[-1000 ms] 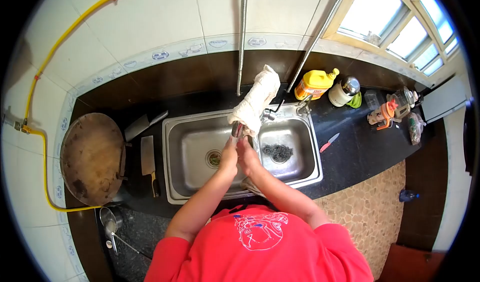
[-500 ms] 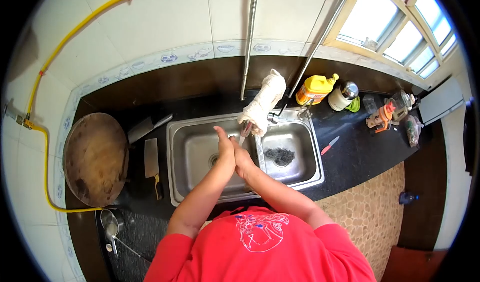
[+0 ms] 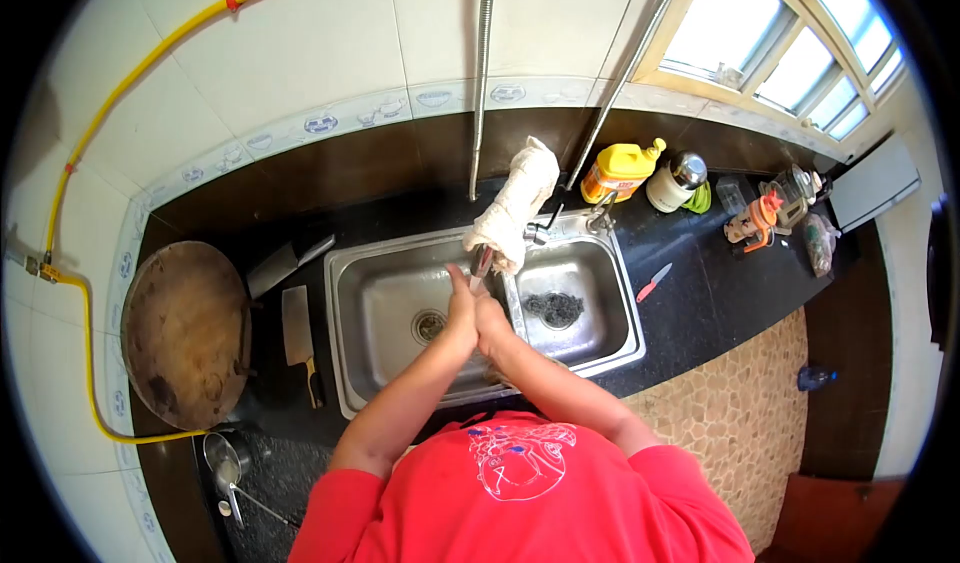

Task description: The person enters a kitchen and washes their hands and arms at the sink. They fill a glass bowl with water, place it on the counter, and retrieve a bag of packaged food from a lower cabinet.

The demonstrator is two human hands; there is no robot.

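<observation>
Over the large basin of the steel sink (image 3: pixel 375 248), both of my hands meet under the tap (image 3: pixel 482 260), with water falling onto them. My left hand (image 3: pixel 462 308) has its thumb raised and apart, and its palm side is against my right hand (image 3: pixel 489 319). The right hand's fingers are mostly hidden by the left. No object shows between the hands. A whitish cloth (image 3: pixel 517 203) is wrapped around the tap's neck just above. Dark scouring mesh (image 3: pixel 556 309) lies in the small basin on the right.
Left of the sink lie two cleavers (image 3: pixel 297 328) (image 3: pixel 285 265) and a large round wok lid (image 3: pixel 188 333). To the right are a red-handled knife (image 3: pixel 654 282), a yellow jug (image 3: pixel 621 171), a thermos (image 3: pixel 678 181) and an orange-topped bottle (image 3: pixel 752 221). A ladle rests in a pot (image 3: pixel 226 451).
The view has shifted slightly. My hands stay together under the water, the left thumb still raised, with the right hand's position against the left slightly changed.
</observation>
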